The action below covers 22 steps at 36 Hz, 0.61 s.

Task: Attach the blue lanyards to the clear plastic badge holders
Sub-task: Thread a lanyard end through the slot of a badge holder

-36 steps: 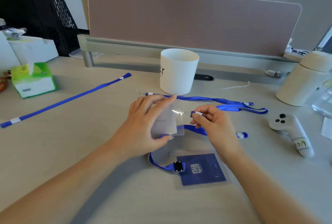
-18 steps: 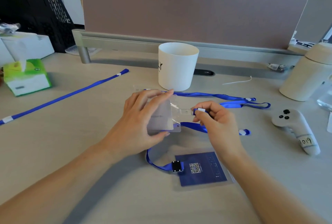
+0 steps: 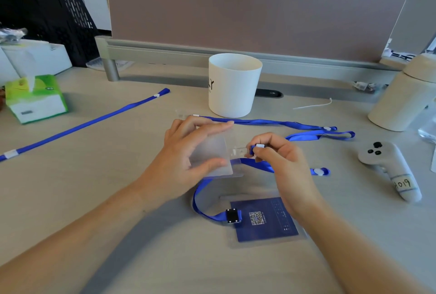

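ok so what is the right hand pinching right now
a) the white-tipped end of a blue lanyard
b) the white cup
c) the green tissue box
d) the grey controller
a: the right hand pinches the white-tipped end of the blue lanyard right beside the slot of the clear badge holder, which the left hand holds.

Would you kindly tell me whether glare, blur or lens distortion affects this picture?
Head view: the wide lens bows the desk divider; the badge holder in the left hand looks milky, edges faint; soft shadows lie under both forearms; the right hand, pinching the lanyard, looks fairly sharp.
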Each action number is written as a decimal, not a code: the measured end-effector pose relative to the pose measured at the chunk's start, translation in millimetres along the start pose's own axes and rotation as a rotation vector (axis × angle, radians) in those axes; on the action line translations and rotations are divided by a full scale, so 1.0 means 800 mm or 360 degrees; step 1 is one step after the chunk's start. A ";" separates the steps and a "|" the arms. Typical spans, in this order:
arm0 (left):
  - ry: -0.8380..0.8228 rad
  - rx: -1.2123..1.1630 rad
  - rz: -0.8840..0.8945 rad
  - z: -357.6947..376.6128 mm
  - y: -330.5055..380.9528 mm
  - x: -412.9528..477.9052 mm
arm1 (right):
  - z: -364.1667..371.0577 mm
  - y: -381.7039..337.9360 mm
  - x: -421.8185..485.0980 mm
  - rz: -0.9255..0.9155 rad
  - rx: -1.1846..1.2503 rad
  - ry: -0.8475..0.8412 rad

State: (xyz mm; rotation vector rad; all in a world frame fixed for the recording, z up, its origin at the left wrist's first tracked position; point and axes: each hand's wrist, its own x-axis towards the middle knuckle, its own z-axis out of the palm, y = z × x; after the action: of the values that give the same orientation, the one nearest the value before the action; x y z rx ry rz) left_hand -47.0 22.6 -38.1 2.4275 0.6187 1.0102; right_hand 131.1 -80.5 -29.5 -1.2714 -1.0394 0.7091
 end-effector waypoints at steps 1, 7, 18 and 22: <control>0.0028 0.0009 0.0002 0.000 0.000 0.000 | 0.000 0.000 0.000 -0.0010 -0.0006 -0.0020; 0.0118 0.0060 -0.0037 -0.002 0.003 0.003 | 0.005 0.000 -0.004 -0.0036 0.0018 -0.0129; 0.0240 0.0171 -0.0088 -0.006 0.007 0.002 | 0.010 -0.006 -0.008 -0.0008 -0.0021 -0.0128; 0.0305 0.0250 -0.0084 -0.006 0.009 0.003 | 0.011 -0.006 -0.008 0.0008 -0.0039 -0.0109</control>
State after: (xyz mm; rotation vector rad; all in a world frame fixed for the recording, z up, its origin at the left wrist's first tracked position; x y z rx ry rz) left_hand -47.4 19.1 -30.2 2.4503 0.8519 1.2239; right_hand 119.5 -83.6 -26.6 -1.2786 -1.1039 0.7498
